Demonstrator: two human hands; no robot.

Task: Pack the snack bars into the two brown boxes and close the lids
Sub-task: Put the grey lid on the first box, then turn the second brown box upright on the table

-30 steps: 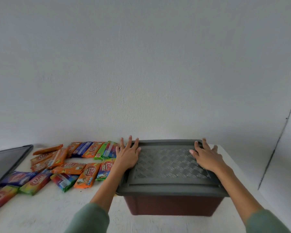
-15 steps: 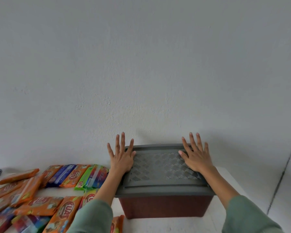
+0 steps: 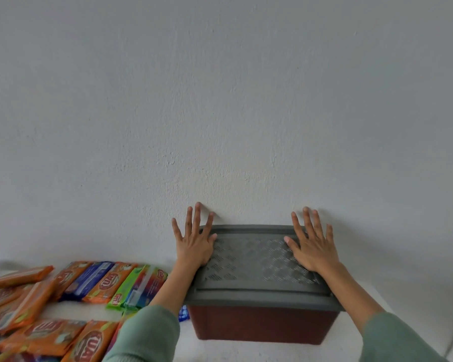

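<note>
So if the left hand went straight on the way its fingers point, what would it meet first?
Probably the white wall behind the brown box. The left hand lies flat on the left end of the grey lid, its fingertips past the far edge; how near the wall stands cannot be told.

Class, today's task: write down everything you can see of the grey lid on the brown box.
The grey lid looks like matte plastic, rectangular, with a stepped border and a centre panel embossed in a tread-plate pattern. It lies flat on the brown box, overhanging its front wall. The left hand and right hand rest flat on it, fingers spread, one at each end, fingertips reaching past its far edge.
</note>
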